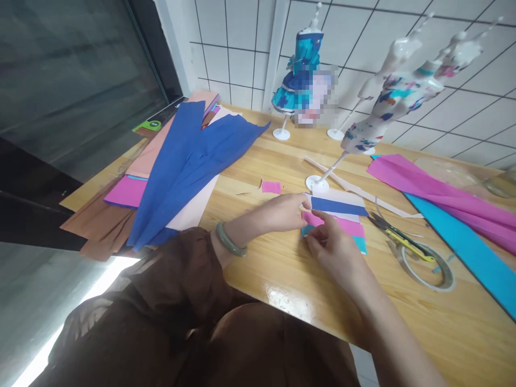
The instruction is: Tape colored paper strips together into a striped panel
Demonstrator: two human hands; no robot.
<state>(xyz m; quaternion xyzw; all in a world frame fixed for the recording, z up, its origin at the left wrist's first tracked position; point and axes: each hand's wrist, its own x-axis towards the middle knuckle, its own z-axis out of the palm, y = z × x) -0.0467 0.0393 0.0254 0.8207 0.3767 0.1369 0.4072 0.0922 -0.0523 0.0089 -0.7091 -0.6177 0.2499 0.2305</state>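
Note:
On the wooden table in front of me lies a striped paper piece (339, 206) with white, blue, pink and teal bands. My left hand (287, 211), with a green bangle at the wrist, has its fingers bent at the left end of the bands. From below, my right hand (334, 243) pinches at the lower left edge, near the teal band (360, 245). The fingertips of both hands almost meet, and what lies beneath them is partly hidden. A small pink paper square (271, 187) is just beyond my left wrist.
Green-handled scissors (403, 240) and a tape roll (450, 277) sit right of my hands. Pink (439, 193) and turquoise sheets (463, 252) are farther right. Several small mannequins stand behind, one on a white base (317, 184). Blue paper (181, 166) and a tape measure (150, 125) lie left.

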